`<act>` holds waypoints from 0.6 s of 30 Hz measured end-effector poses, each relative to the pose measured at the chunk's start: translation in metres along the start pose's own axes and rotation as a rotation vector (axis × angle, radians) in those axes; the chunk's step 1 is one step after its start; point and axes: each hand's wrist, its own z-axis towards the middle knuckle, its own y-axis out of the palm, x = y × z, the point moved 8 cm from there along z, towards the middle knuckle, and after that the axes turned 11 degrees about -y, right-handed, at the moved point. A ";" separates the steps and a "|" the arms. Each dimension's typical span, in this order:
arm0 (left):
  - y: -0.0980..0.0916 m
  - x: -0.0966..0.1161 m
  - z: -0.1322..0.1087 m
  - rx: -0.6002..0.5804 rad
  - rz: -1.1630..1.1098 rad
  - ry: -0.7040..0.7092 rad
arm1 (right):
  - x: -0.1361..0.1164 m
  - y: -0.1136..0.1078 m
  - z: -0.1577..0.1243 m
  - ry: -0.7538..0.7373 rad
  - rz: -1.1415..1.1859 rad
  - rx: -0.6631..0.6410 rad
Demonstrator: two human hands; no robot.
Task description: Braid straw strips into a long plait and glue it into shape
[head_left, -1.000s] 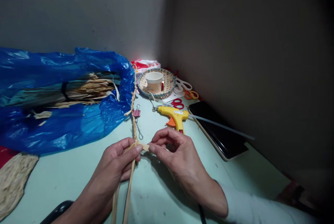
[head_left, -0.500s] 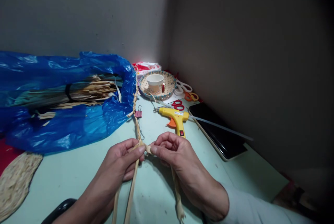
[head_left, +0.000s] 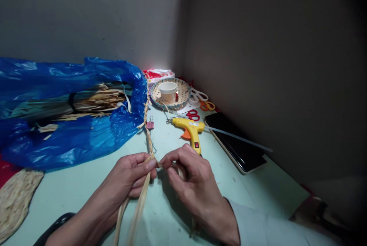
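Note:
A narrow straw braid (head_left: 147, 125) runs from beside the blue bag down the table to my hands. My left hand (head_left: 136, 173) is closed, thumb and fingers pinching the braid's near end. Two loose pale strands (head_left: 139, 207) hang from that pinch toward the table's front edge. Just to its right, my right hand (head_left: 190, 177) is closed with bent fingers around another strand, which comes out of the braid's end. Most of that strand is hidden behind the right hand; its tip shows below the wrist.
A blue plastic bag (head_left: 114, 144) with a straw bundle (head_left: 100, 99) lies left. Beyond my right hand are a yellow glue gun (head_left: 195, 129), a black tablet-like device (head_left: 232, 141), red-handled scissors (head_left: 192, 115) and a woven basket (head_left: 183, 99) holding a paper cup (head_left: 168, 91). A woven straw piece (head_left: 20, 200) lies front left.
My right hand has turned, its fingers now curling over the strand it earlier pinched out sideways. My left hand keeps its pinch on the braid. The whole view has shifted slightly.

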 end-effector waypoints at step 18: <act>-0.005 -0.001 0.000 0.135 0.030 0.004 | 0.021 0.004 -0.007 0.248 0.068 0.002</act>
